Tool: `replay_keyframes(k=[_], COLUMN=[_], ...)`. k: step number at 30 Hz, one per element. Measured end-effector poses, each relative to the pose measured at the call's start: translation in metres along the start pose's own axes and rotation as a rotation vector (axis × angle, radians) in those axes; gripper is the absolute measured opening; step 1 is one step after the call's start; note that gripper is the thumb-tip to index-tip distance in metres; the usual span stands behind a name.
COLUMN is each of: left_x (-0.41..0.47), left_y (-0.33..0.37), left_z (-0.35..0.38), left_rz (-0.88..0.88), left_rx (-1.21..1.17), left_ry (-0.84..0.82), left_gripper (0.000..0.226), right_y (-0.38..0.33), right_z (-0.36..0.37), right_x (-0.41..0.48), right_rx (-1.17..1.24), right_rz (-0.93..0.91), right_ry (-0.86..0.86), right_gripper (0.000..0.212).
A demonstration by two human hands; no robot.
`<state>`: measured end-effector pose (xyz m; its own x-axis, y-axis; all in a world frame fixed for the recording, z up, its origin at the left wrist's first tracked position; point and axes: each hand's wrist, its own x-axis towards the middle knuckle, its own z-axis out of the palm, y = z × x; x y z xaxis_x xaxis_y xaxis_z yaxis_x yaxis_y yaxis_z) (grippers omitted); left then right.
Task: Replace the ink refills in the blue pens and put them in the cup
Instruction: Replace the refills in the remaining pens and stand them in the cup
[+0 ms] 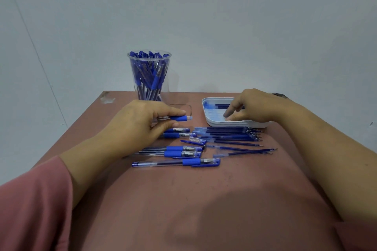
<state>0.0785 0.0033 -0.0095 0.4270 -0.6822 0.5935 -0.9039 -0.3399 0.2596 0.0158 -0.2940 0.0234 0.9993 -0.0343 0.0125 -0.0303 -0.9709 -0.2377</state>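
Note:
My left hand grips a blue pen barrel with no tip cone, its open end pointing right. My right hand reaches into a white tray that holds refills, its fingertips pinching down on something too small to make out. A clear cup full of blue pens stands at the back of the table. Several capped blue pens lie in front of my left hand. A row of loose ink refills lies in front of the tray.
The brown table ends at a white wall just behind the cup. A clear flat lid or dish lies under my left hand's fingers. One loose blue cap lies among the refills. Pink sleeves frame the bottom corners.

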Motion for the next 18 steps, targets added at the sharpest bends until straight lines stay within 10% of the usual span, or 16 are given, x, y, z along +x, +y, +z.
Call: replay_keyframes(k=[18], left_x=[0.0000], left_y=[0.0002], left_z=[-0.0005], left_rz=[0.006], left_rx=[0.006], left_ry=[-0.002], left_gripper=[0.033], right_y=[0.0000], right_z=[-0.0017], right_x=[-0.0007], right_rx=[0.094], right_rz=[-0.023], right_ry=[0.083], right_gripper=[0.004])
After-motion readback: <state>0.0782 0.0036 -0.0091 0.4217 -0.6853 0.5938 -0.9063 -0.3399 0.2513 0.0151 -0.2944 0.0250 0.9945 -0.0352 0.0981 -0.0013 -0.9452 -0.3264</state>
